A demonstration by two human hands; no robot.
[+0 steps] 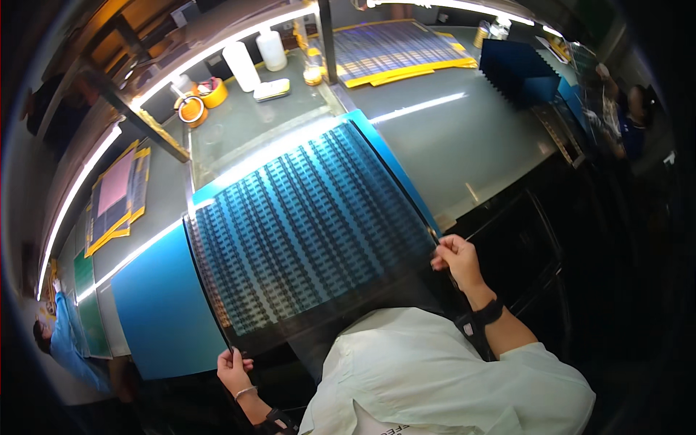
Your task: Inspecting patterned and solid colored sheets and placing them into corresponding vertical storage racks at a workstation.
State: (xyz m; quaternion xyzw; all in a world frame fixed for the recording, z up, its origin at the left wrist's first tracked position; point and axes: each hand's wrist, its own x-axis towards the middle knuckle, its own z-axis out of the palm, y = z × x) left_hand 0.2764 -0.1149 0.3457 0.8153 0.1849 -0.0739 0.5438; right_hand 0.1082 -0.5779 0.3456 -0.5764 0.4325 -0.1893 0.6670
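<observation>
A large see-through film sheet (290, 225) with rows of dark repeating pattern and dark borders spans the middle, tilted over a blue board (407, 172) on the table. Its near edge hangs past the table front, close to my body. My left hand (235, 371) pinches the film's near left corner between thumb and fingers. At the near right corner, my right hand (458, 259) grips the film's edge the same way. Another plain blue board (163, 308) lies to the left, partly beneath the film's left side.
Yellow-edged patterned sheets (399, 47) lie at the back, with more (116, 196) at left. White bottles (241, 67) and orange tape rolls (192, 111) stand behind the film. Posts (326, 40) hold bright tube lights. A dark ridged rack (515, 72) stands right. A person (72, 341) works far left.
</observation>
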